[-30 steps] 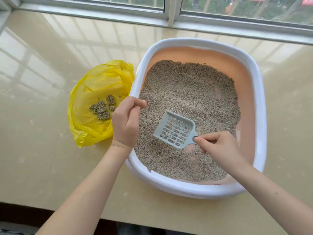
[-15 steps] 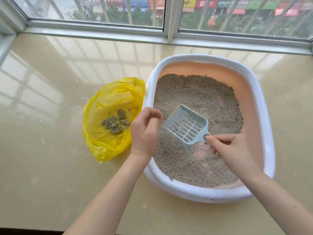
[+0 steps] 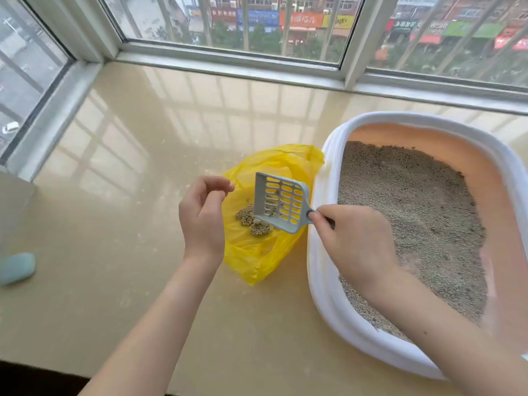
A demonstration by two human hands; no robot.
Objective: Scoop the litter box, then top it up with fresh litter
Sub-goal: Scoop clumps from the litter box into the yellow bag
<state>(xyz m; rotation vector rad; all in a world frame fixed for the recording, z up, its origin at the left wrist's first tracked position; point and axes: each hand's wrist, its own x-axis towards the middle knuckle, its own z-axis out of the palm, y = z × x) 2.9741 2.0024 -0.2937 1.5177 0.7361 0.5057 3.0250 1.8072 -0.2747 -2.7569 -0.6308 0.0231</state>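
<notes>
A white-rimmed litter box (image 3: 323,270) with a peach inside holds grey litter (image 3: 408,224) at the right. To its left lies an open yellow plastic bag (image 3: 257,252) with a few grey clumps (image 3: 254,222) in it. My right hand (image 3: 354,241) grips the handle of a pale blue slotted scoop (image 3: 281,204), which hangs tilted over the bag with only a few grains stuck in it. My left hand (image 3: 203,215) is at the bag's left edge, its thumb and fingers curled as if pinching the plastic.
Everything sits on a glossy beige window ledge (image 3: 137,212). Window frames (image 3: 228,61) run along the back and left. A pale teal object (image 3: 15,267) lies at the far left. The ledge's front edge runs along the bottom of the view.
My right hand lifted the scoop out of the litter box and carried it left over the yellow bag. My left hand moved from the box rim to the bag's left edge.
</notes>
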